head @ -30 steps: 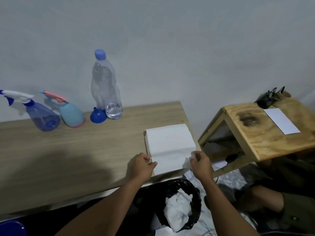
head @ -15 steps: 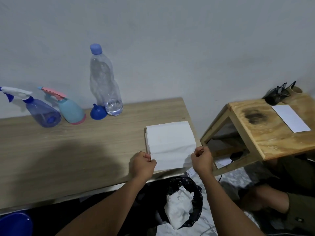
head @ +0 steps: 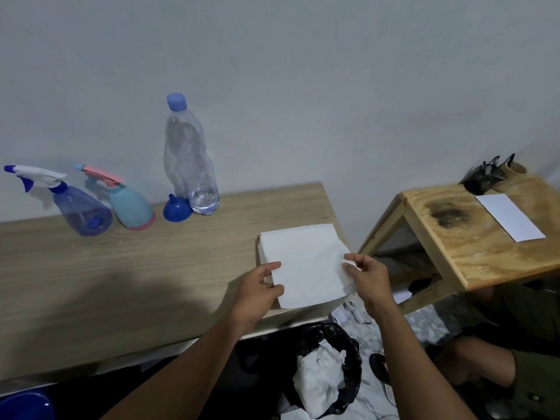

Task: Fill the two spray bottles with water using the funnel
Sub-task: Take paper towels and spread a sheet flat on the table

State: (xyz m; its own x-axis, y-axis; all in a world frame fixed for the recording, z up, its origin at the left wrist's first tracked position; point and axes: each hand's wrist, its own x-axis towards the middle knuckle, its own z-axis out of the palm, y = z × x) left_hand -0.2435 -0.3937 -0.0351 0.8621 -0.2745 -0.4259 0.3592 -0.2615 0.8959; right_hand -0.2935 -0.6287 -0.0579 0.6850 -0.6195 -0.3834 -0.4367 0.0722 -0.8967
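Head view is showing a person standing at the desk (head: 136,283), both arms reaching to a white napkin stack (head: 298,234) at its right end. The left grip (head: 257,294) is pinching the left edge of the top sheet (head: 309,268) between thumb and fingers. The right grip (head: 368,278) is pinching the right edge, so the sheet is being held up off the stack, limp between them. Neither grip is holding any of the filling gear.

That gear is sitting well apart from both grips, in a row along the wall at the desk's far left. The blue sprayer (head: 81,212) is standing furthest left, translucent, with a white and blue trigger head on top. Just beside it the teal sprayer (head: 131,207) is wearing a pink trigger and a pink base ring. How full either one is, I cannot tell. The funnel (head: 176,209), small and deep blue, is resting mouth down with its spout pointing up. It is touching the foot of the water bottle (head: 189,165), which is standing capped and holding only a little water at the bottom.

To my eye the sprayers are looking like light, stiff plastic, easiest taken round the neck under the trigger; wet sides would likely be slippery. The funnel should be light and rigid, best picked up by the spout. The water bottle's thin, dented wall is likely to give under a squeeze, so a gentle hold round its waist seems wise.

Below the desk edge a black-lined bin (head: 351,368) is holding crumpled white paper.
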